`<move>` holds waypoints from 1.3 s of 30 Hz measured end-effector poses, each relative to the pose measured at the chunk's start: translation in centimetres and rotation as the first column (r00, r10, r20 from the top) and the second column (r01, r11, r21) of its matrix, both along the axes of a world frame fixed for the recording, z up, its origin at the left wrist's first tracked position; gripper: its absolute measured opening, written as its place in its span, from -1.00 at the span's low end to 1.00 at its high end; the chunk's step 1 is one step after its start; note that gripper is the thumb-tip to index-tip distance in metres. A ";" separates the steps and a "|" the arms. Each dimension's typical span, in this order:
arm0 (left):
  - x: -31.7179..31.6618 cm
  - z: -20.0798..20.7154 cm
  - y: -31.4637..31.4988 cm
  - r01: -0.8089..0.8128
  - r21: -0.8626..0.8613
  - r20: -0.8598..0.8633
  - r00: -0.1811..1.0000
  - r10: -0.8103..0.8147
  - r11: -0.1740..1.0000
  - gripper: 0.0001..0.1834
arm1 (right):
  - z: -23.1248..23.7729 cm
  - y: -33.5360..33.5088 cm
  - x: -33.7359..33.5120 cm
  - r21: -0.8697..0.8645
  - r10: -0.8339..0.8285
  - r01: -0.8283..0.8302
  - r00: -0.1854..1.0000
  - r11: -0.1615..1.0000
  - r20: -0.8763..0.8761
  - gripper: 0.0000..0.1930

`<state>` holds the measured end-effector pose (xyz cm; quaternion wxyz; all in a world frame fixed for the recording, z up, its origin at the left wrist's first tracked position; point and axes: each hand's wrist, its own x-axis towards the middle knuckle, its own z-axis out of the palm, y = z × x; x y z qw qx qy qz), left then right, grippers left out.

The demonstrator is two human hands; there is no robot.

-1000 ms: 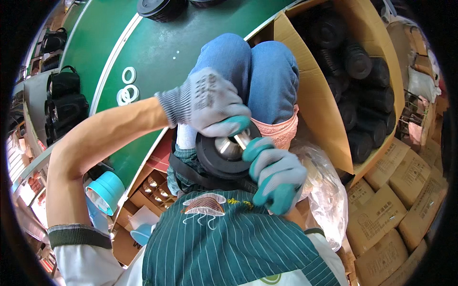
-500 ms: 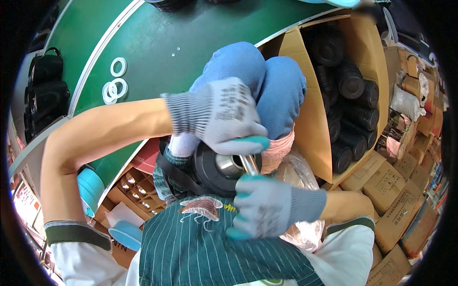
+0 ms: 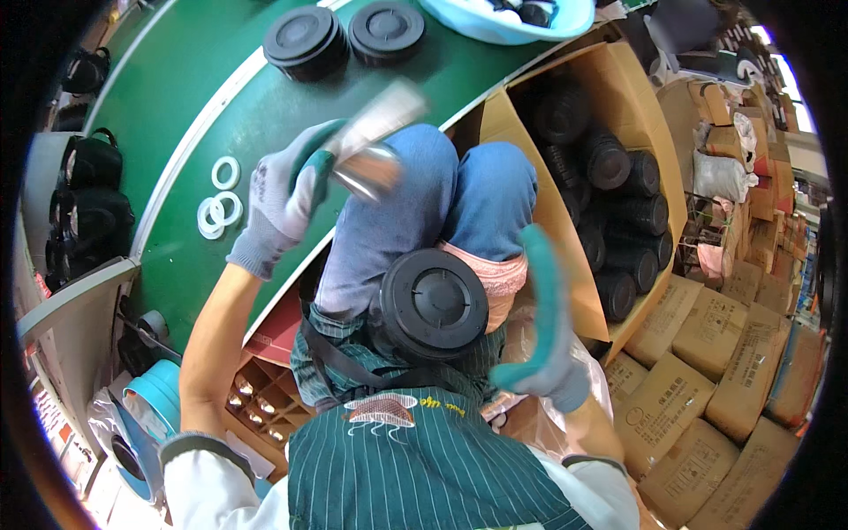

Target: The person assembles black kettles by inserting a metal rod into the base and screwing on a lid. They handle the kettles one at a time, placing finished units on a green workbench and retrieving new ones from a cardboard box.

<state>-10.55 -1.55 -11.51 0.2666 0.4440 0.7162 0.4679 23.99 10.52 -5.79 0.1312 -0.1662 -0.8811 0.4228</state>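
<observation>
A round black lid-like piece (image 3: 435, 302) with a ridged side and raised centre rests on my lap, with neither hand on it. My left hand (image 3: 287, 199), in a grey glove with teal fingertips, is raised above the green table edge. It is closed around a shiny metal cylinder (image 3: 369, 170); a pale, flat-looking part (image 3: 382, 115) beside it is smeared by motion. To the right of my lap, my right hand (image 3: 552, 340), gloved alike, is open and bare of any object. Its thumb and fingers are apart and slightly blurred.
Two stacks of black round pieces (image 3: 305, 40) and a light blue basin (image 3: 521, 26) stand on the green table (image 3: 194, 283). White rings (image 3: 226, 173) lie at the left. A carton (image 3: 632, 79) of black cylinders stands right; boxes (image 3: 671, 397) fill the far right.
My hands have parted from over my lap. The left has lifted the metal cylinder up and left; the right has let go and moved right. The black piece on my lap now shows fully.
</observation>
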 end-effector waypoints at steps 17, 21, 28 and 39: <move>2.2 0.0 -13.2 0.194 0.194 -0.691 0.722 -0.006 0.961 -0.16 | 3.2 -0.6 -4.9 -0.603 -0.642 0.369 0.692 0.708 -0.330 -0.39; 5.6 0.4 -11.8 0.168 0.526 -0.532 0.830 0.169 0.834 -0.05 | -3.8 0.0 -10.1 -0.979 -0.645 0.009 0.753 0.203 -0.127 -0.55; -0.3 5.1 -13.3 -0.125 0.500 -0.551 0.718 0.426 0.857 -0.08 | -5.3 -3.2 -21.0 -0.992 -0.387 0.027 0.919 -0.121 0.072 -0.49; -22.5 7.3 -0.8 -0.487 0.149 -0.748 0.514 0.420 0.861 -0.38 | -10.4 0.3 -18.1 -0.859 0.076 -0.375 0.902 -0.349 -0.425 -0.08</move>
